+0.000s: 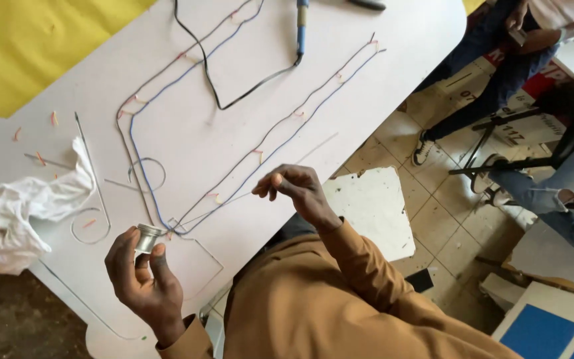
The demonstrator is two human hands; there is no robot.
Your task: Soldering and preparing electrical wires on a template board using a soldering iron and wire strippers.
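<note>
— Looking at the left hand: what does it hold?

— A small round metal tin, silvery, pinched between thumb and fingers. The fingers are closed around its side, and the tin sits just above the near edge of the white table.

— And the right hand?

— It is raised over the table, fingertips drawn together in a pinch. A thin pale wire runs from the pinch down toward the left, toward the tin; the wire is so fine that I cannot tell exactly where it ends.

— What lies under the hands?

— A long loop of wire pairs, grey and blue, laid side by side across the table and bound at intervals with small orange ties. The loop's near bend lies just beside the tin.

— Anything else on the table?

— A crumpled white cloth at the left edge, bare bent wire pieces near it, and scattered orange scraps. A black cable curves from the far edge to a blue-handled tool at the top.

— Beyond the table?

— Tiled floor, a white board just past the right hand, and the legs of other people seated at the upper right.
</note>
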